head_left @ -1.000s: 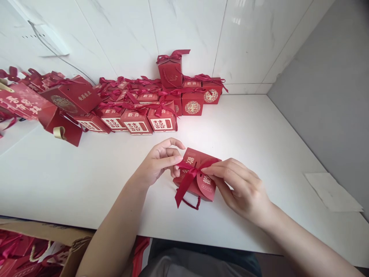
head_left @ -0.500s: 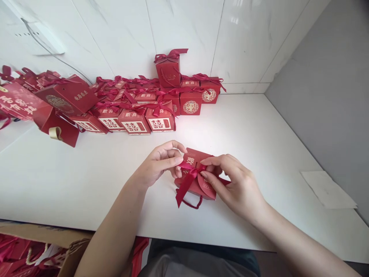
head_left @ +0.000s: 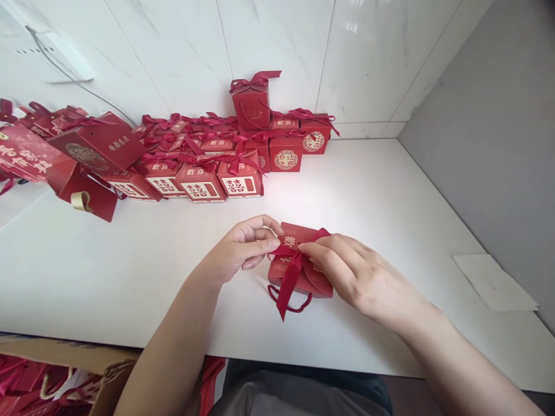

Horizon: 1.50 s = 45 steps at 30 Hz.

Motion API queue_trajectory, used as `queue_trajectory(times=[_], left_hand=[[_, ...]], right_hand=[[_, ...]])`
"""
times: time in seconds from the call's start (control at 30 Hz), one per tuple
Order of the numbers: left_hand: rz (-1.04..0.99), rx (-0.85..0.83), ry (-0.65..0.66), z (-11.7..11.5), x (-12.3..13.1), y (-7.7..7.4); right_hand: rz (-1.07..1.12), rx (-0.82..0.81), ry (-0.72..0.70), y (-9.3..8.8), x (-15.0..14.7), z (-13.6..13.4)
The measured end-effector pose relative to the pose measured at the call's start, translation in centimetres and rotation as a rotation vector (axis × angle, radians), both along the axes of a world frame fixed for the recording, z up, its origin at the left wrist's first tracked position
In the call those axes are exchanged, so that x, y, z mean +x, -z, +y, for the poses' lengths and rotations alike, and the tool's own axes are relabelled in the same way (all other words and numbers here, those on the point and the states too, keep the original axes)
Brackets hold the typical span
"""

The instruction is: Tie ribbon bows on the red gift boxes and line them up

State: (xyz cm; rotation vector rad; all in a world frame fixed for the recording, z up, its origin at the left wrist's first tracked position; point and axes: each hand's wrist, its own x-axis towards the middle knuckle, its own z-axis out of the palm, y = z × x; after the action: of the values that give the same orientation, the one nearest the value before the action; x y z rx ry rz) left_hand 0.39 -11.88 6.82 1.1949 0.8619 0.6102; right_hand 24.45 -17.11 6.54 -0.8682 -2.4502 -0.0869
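Note:
A red gift box [head_left: 299, 283] with gold characters and a dark red rope handle [head_left: 289, 306] sits on the white table in front of me. Across its top runs a dark red ribbon [head_left: 291, 283], one tail hanging over the near side. At the box's left edge, my left hand [head_left: 247, 245] pinches a loop of the ribbon between thumb and finger. My right hand [head_left: 347, 266] lies over the box's right side, its fingers closed on the ribbon near the knot. The right thumb is mostly hidden beneath the fingers.
Several red gift boxes [head_left: 202, 188] with ribbons stand along the tiled wall, one box [head_left: 251, 110] on top. Other red packages [head_left: 82, 188] lean at the left. A white paper sheet [head_left: 494, 283] lies at the right. An open cardboard carton [head_left: 56, 351] holds red items below the table's edge.
My right hand has rolled over, its back now upward and its fingers nearer the knot. The box and the ribbon tail have shifted slightly right.

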Motion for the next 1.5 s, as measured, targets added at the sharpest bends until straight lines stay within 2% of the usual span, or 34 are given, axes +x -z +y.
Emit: queue_trajectory(times=[0.07,0.2,0.33,0.6,0.73,0.93,1.07,1.23,1.33,1.5], left_hand=[[0.007,0.006,-0.005,0.0,0.1,0.1],[-0.006,0.055,-0.028,0.0,0.2,0.4],[-0.034,0.023,-0.005,0.1,0.1,0.5],[-0.066,-0.017,-0.011,0.2,-0.1,0.6],[-0.075,-0.032,-0.012,0.1,-0.1,0.6],[-0.138,-0.102,-0.044,0.3,0.3,0.7],[-0.186,-0.178,-0.066,0.3,0.6,0.8],[-0.268,-0.258,-0.084,0.1,0.9,1.1],[-0.335,-0.257,-0.093,0.1,0.8,1.4],[-0.363,-0.207,-0.022,0.2,0.4,1.8]], right_hand=[[0.029,0.001,-0.011,0.1,0.2,0.1],[0.234,-0.137,0.030,1.1,0.3,0.5],[0.373,-0.190,0.026,1.6,-0.1,0.8],[0.485,-0.151,-0.032,1.8,-0.5,0.5],[0.381,-0.035,-0.052,1.6,-0.3,0.4],[0.068,0.235,-0.148,-0.2,-0.2,-0.5],[0.005,0.260,-0.200,-0.7,0.1,-0.8],[0.013,0.257,-0.192,-0.4,0.4,-0.9],[0.109,0.182,-0.175,0.3,0.4,-0.5],[0.394,-0.110,-0.041,1.3,0.2,-0.3]])
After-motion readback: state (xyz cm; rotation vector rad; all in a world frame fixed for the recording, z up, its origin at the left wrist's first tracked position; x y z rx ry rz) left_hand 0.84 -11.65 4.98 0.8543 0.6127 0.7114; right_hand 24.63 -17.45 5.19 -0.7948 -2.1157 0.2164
